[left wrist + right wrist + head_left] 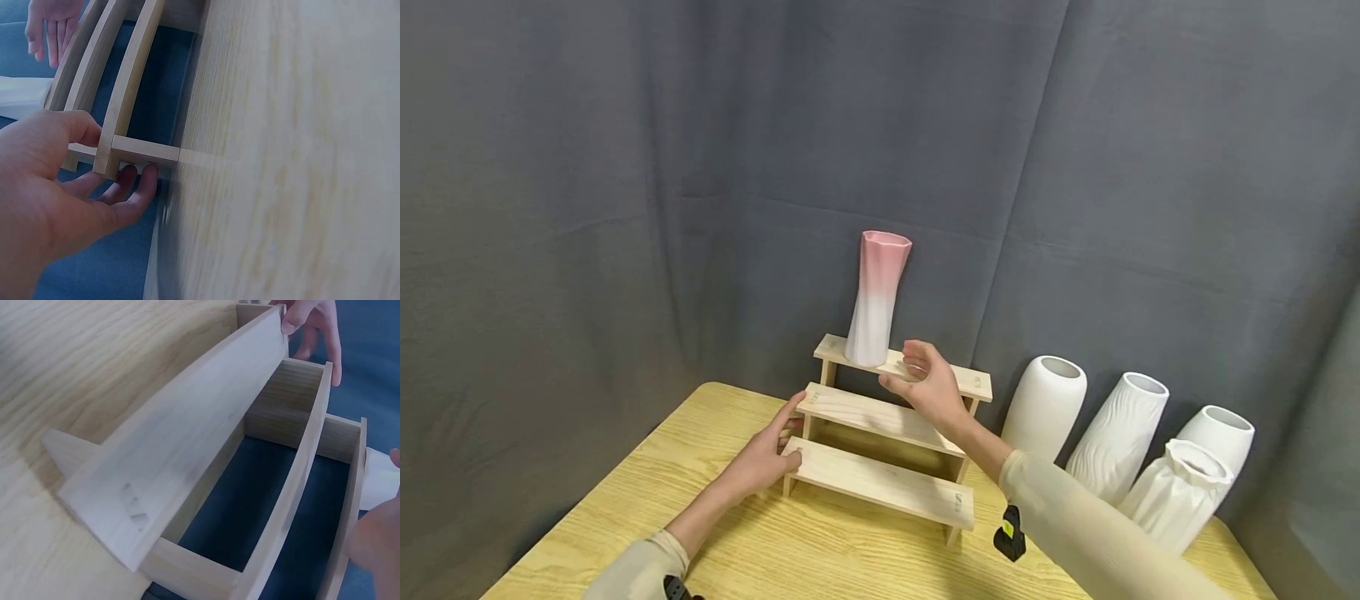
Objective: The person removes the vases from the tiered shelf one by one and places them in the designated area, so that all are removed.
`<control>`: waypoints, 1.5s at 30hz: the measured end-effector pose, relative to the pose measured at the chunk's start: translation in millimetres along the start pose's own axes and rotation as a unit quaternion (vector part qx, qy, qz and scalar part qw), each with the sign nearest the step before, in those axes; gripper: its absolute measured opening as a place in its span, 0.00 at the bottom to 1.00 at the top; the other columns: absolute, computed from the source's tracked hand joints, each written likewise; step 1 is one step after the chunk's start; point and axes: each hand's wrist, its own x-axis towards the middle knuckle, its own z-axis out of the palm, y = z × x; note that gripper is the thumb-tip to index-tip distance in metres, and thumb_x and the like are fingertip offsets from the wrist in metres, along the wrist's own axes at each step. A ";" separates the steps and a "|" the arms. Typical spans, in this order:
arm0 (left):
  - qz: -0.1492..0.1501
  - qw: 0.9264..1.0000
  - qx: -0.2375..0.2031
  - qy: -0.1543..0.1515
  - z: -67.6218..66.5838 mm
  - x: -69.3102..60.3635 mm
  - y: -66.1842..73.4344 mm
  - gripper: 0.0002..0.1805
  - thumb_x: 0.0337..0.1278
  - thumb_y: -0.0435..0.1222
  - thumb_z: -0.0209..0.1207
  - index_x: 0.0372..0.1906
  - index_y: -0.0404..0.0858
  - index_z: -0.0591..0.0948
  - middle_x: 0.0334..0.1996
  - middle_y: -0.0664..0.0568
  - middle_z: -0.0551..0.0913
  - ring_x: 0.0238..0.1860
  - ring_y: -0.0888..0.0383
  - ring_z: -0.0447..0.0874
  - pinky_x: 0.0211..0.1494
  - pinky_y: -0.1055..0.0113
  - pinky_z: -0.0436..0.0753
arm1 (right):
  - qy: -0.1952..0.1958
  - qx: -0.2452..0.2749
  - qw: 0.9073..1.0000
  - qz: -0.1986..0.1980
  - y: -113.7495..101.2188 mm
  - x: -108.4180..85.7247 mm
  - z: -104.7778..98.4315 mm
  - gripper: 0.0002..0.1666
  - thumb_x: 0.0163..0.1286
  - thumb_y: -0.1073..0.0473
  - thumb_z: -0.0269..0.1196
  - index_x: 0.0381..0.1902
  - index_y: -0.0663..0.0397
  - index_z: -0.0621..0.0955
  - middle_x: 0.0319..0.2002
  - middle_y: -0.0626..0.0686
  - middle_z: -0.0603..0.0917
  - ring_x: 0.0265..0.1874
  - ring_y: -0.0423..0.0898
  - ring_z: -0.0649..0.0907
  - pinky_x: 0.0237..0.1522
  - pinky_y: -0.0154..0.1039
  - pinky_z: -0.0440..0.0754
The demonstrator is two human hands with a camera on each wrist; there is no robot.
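A three-tier wooden step shelf [876, 417] stands on the table in the head view. My left hand [758, 460] grips its left end; in the left wrist view the thumb lies over the lowest step and the fingers [147, 187] curl against the side support. On the top step, left of its middle, a pink-and-white twisted vase [878, 300] stands upright. My right hand [934, 390] hovers at the top step, right of the vase and apart from it, with loosely bent fingers and nothing held. The right wrist view catches only part of this hand [378, 540].
Right of the shelf are several white vases: a smooth one [1043, 408], a wavy-ribbed one [1116, 437], another at the back [1223, 429] and a pleated one [1176, 500] in front. A grey curtain [850, 125] hangs behind the yellow wood-grain table [820, 550].
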 end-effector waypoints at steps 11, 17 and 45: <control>-0.022 1.000 0.014 0.008 2.9 -0.3 4.4 0.52 0.60 0.24 0.56 0.83 0.59 0.49 0.73 0.31 0.61 0.67 0.29 0.66 0.34 0.58 0.76 | 0.022 0.016 0.999 0.042 -6.9 17.3 14.4 0.53 0.59 0.56 0.78 0.75 0.59 0.64 0.67 0.63 0.70 0.66 0.57 0.72 0.67 0.47 0.69; -0.011 1.000 0.013 0.010 7.3 0.0 6.1 0.52 0.60 0.23 0.57 0.83 0.57 0.49 0.73 0.31 0.61 0.66 0.31 0.67 0.54 0.45 0.76 | 0.046 0.005 0.998 0.048 -8.0 29.3 21.9 0.50 0.58 0.57 0.79 0.73 0.59 0.67 0.62 0.61 0.74 0.61 0.56 0.76 0.62 0.48 0.73; 0.009 1.000 0.005 0.006 11.2 -6.2 3.9 0.51 0.61 0.22 0.56 0.84 0.52 0.48 0.72 0.34 0.63 0.71 0.32 0.61 0.67 0.34 0.62 | 0.110 0.020 0.994 0.007 -19.1 54.6 42.8 0.39 0.56 0.56 0.80 0.63 0.55 0.76 0.49 0.54 0.83 0.48 0.51 0.83 0.49 0.49 0.82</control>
